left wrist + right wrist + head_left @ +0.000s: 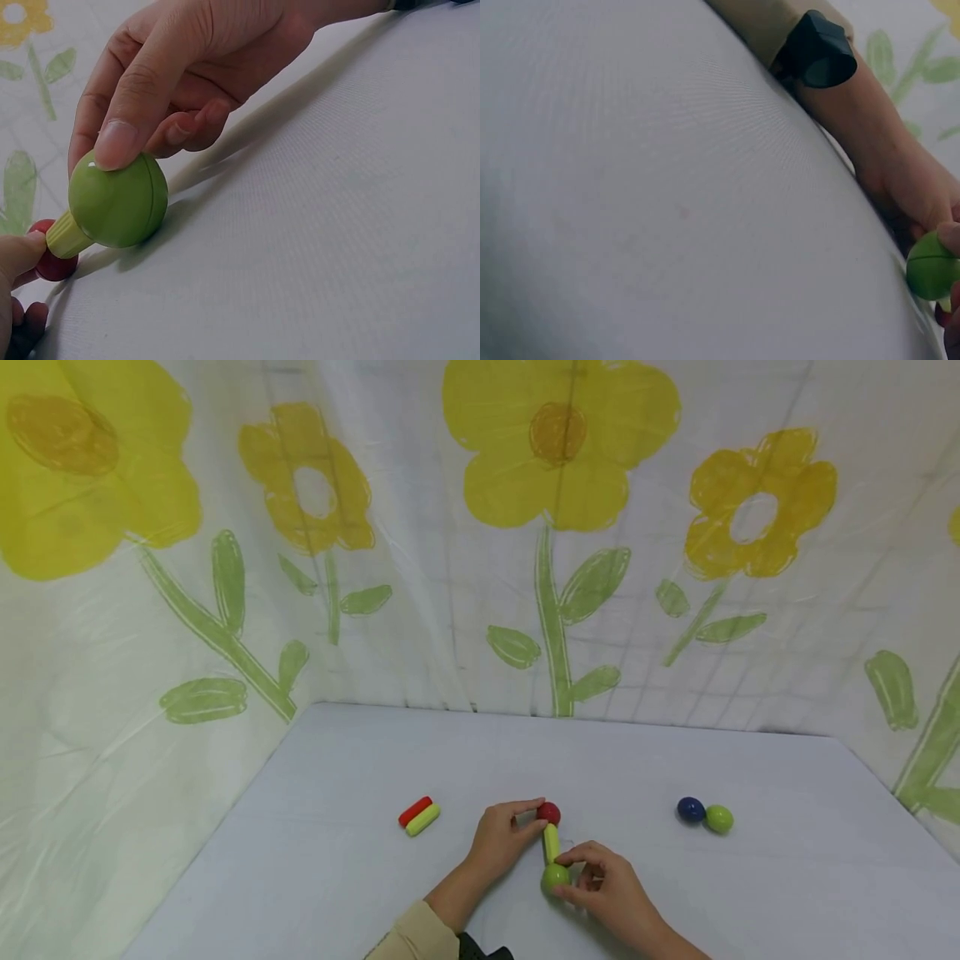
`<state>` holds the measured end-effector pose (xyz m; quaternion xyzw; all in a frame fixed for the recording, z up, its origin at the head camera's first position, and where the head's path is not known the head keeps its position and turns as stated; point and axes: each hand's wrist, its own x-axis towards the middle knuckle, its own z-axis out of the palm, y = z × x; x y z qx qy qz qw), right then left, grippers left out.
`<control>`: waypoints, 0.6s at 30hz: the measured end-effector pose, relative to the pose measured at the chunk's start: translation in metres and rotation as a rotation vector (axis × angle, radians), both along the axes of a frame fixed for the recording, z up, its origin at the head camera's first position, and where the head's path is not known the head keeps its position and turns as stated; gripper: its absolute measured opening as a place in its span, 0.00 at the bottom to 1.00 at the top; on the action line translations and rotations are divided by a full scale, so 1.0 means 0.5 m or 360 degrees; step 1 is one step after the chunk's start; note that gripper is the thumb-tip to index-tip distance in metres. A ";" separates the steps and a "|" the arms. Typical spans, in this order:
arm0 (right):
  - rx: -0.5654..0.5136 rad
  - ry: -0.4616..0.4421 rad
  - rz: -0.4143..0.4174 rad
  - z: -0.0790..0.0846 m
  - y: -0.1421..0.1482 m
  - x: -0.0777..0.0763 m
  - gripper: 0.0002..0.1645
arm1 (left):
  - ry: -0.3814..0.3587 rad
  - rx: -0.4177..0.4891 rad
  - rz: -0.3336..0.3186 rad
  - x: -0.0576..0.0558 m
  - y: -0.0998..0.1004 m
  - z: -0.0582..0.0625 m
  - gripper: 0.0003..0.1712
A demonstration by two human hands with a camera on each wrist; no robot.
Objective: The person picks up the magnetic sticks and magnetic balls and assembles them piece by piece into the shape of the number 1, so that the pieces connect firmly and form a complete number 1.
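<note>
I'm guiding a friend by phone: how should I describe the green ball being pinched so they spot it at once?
On the white table, find the right hand. It pinches the green ball at the near end of a yellow stick. Unlike the other green ball, to the right beside a dark blue ball, this one touches a stick.

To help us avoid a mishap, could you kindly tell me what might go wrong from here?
The yellow-green rod lies between the red ball, held by the left hand, and the green ball, held by the right hand; an off-line push might knock it askew. If released, the round green ball could roll. The dark blue ball and lime ball, in neither hand, might roll if bumped.
</note>
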<state>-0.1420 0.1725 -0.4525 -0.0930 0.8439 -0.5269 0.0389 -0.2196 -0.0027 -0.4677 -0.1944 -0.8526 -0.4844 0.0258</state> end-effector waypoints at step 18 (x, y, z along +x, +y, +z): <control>0.0017 0.0122 -0.0020 -0.004 -0.007 -0.020 0.21 | 0.0069 0.0040 0.0025 0.000 -0.001 -0.002 0.21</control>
